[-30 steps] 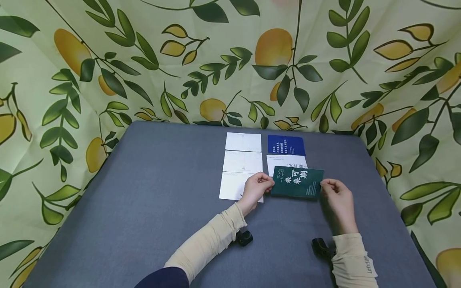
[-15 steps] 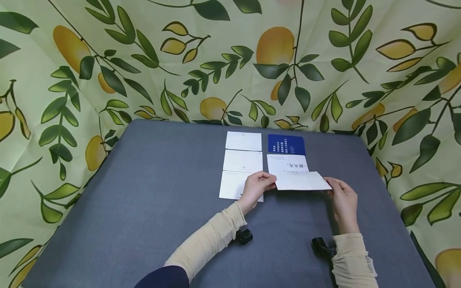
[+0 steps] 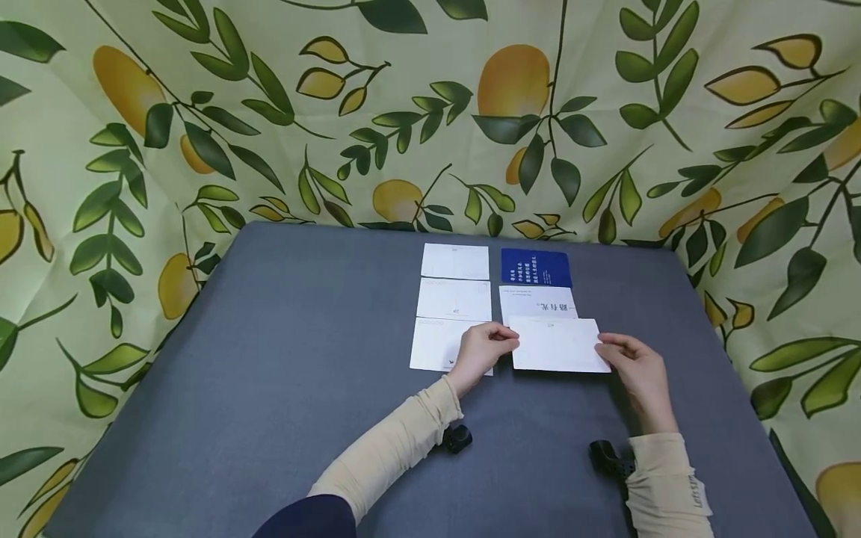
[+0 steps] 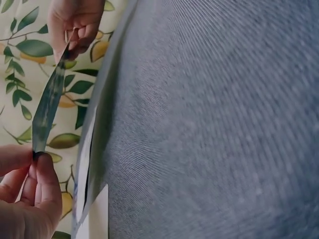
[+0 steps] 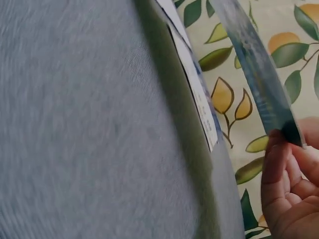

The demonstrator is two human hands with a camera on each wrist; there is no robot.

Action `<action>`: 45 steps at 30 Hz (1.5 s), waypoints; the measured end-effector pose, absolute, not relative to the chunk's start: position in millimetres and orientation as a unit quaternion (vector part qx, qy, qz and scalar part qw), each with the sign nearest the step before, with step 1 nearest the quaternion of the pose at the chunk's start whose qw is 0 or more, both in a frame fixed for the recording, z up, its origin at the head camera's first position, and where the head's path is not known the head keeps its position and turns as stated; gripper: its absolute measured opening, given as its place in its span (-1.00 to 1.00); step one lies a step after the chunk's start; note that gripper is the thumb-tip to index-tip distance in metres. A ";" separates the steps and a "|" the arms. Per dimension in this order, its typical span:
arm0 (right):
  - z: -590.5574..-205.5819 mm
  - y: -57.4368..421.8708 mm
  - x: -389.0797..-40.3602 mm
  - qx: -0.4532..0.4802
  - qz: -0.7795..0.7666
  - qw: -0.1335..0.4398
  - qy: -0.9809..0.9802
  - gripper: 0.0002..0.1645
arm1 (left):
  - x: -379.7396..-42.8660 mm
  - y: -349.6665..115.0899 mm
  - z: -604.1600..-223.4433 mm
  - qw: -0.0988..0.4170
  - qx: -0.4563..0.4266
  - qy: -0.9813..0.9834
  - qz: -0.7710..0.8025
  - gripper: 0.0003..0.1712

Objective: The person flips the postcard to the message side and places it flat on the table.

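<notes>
Left hand [image 3: 480, 348]: fingertips pinch the left edge of the card [image 3: 561, 345]. Right hand [image 3: 637, 373]: fingertips pinch its right edge. Card is held above the table [image 3: 289, 351], white face up, green beneath, its far edge overlapping the lettered card [image 3: 534, 300] in head view. Blue card [image 3: 536, 267] beyond. White cards [image 3: 454, 299] stand leftward in a column; table surface extends widely past them.

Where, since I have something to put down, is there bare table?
Largest: table left of the three white cards, beyond the left sleeve. Smaller: right of the blue card, beyond the right hand. Crowded: around the held card and left hand, with cards close by.
</notes>
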State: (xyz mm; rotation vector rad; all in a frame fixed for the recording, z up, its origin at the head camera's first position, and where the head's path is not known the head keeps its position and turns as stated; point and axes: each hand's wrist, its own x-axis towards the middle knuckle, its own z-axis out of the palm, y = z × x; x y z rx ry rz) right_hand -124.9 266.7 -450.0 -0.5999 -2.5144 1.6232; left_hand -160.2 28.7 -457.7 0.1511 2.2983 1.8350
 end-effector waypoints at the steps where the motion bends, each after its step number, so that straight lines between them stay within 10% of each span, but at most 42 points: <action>1: -449.6 267.4 -124.5 -0.183 0.505 0.034 -0.843 -0.55 | -159.8 28.3 -457.5 0.093 0.063 0.791 0.601 -0.89; 18: -456.4 264.5 -127.0 -0.095 0.349 -0.018 -0.932 -0.61 | -157.0 37.6 -457.5 0.039 0.230 0.930 0.284 -0.74; 45: -448.5 271.8 -151.6 -0.058 0.287 -0.128 -0.948 -0.59 | -163.5 46.9 -454.9 0.017 0.265 0.951 0.158 -0.86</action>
